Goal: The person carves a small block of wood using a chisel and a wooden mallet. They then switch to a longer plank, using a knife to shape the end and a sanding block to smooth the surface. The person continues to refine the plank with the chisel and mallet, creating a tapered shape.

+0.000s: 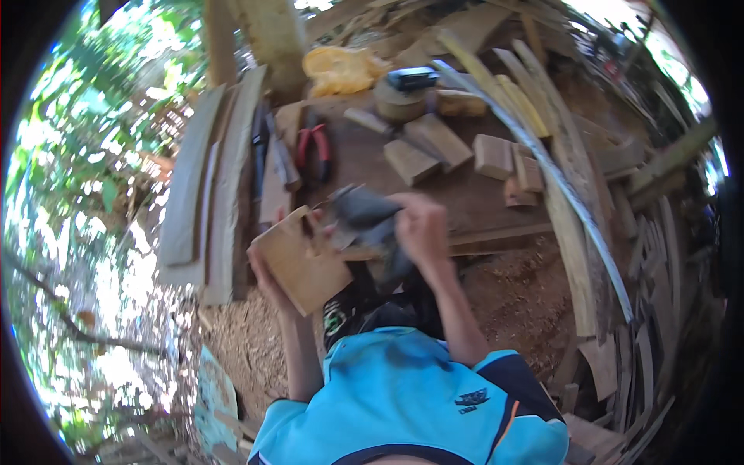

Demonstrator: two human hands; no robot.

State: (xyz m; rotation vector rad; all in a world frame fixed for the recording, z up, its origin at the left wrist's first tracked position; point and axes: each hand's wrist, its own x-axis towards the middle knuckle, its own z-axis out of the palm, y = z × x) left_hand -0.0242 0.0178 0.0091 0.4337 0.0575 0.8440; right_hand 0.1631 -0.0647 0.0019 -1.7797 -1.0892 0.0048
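Observation:
My left hand [266, 271] grips a light, squarish wooden block [301, 267] with a notch in its upper part, held tilted at the bench's near edge. My right hand [421, 232] is closed on a crumpled dark grey sheet [366, 211], cloth or abrasive paper, just right of the block; the sheet is slightly blurred. Behind them on the brown bench [496, 221] lie red-handled pliers [322, 151], long dark tools [262, 147] and several small wood blocks [411, 161].
Weathered planks [194, 186] flank the bench on the left, long boards and a pale strip [581, 225] on the right. A round container [401, 101], yellow plastic bag [341, 71] and wooden post [275, 39] stand at the back. Sawdust covers the ground [504, 294].

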